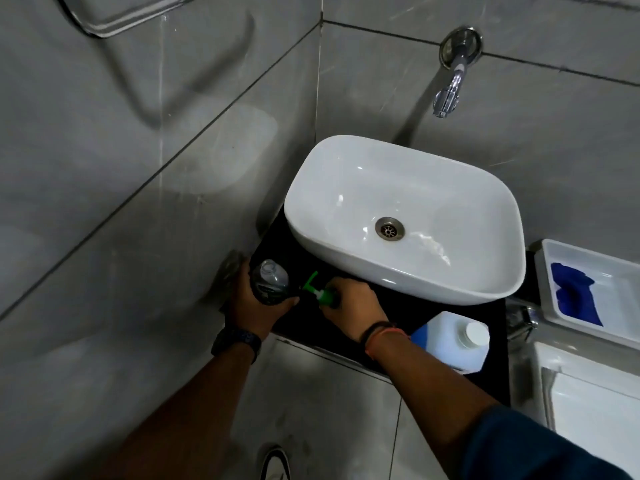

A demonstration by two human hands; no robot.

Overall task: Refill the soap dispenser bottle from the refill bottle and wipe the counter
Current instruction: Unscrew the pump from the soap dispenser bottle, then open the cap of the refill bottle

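My left hand (254,301) has its fingers wrapped around the open soap dispenser bottle (270,281) on the black bench (408,315). My right hand (353,306) fingers pinch the green pump (320,289) just beside it. The refill bottle (453,341) stands capped, right of that hand.

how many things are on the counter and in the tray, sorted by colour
Clear: 1, the dispenser bottle
Green: 1, the pump head
White: 2, the basin and the refill bottle
Blue: 1, the cloth in the tray
Total: 5
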